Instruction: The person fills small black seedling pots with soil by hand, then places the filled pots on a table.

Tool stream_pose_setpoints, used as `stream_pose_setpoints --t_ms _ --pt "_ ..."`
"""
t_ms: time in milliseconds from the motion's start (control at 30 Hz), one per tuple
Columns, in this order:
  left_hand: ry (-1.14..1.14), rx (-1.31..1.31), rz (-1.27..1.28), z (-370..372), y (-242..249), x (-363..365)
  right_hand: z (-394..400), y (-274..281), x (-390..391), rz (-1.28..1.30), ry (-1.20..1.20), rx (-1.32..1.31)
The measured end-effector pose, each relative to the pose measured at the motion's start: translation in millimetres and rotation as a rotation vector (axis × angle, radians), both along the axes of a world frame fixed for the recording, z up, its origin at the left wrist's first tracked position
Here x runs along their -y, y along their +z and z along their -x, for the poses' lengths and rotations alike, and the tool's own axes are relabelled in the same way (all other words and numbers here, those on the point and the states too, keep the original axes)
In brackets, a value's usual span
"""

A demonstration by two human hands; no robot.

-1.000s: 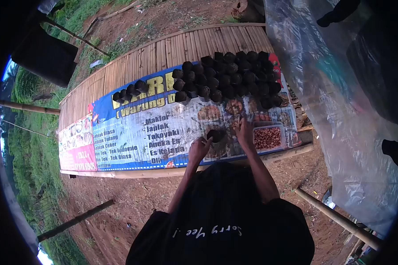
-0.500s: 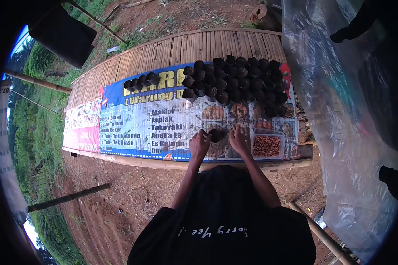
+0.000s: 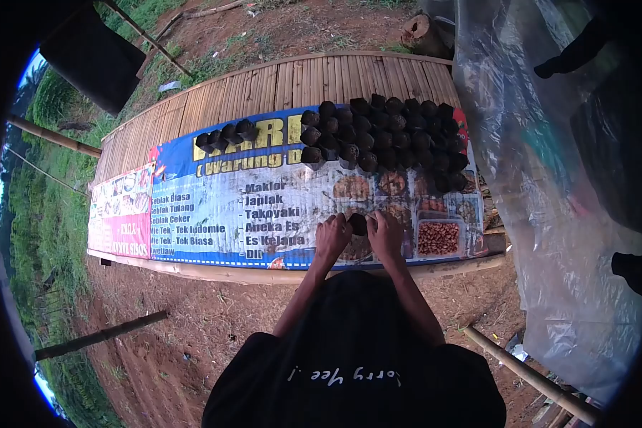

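My left hand (image 3: pixel 333 238) and my right hand (image 3: pixel 385 237) are close together over the banner, with fingers closed on either side of one small black bag (image 3: pixel 358 225) of dark soil. Right of my right hand stands a clear plastic tub of reddish-brown seeds (image 3: pixel 438 238). Beyond my hands, many dark soil-filled bags (image 3: pixel 381 138) stand packed in rows. A short row of similar bags (image 3: pixel 228 134) is further left. Fingertip details are too small to tell.
A printed banner (image 3: pixel 192 185) covers part of the bamboo-slat table (image 3: pixel 278 84). Plastic sheeting (image 3: pixel 549 214) hangs at the right. Bamboo poles (image 3: pixel 531 374) stand near the lower right, and a cut log (image 3: pixel 422 34) lies behind the table.
My right hand has moved left from near the seed tub to the small black bag. Both hands are now at the bag. The camera view has shifted slightly.
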State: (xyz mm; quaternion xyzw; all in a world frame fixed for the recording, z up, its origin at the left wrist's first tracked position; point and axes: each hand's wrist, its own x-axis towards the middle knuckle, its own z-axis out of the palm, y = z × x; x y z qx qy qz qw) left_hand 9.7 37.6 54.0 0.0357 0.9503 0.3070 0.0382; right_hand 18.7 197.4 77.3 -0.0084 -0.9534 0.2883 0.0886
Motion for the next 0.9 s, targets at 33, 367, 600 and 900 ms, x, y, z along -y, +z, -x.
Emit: stream_pose_setpoints --t_ms 33,367,600,900 --pt "0.006 0.019 -0.055 -2 -3 1 -1 -6 -2 -0.007 0.000 0.002" --pt "-0.112 0.039 -0.338 0 -19 35 -8 27 -5 0.496 -0.098 0.045" --pt "-0.309 -0.017 -0.234 14 -40 29 -12 20 14 0.161 0.051 -0.042" --pt "-0.266 -0.072 -0.277 14 -54 19 -10 -11 21 -0.084 0.124 -0.092"
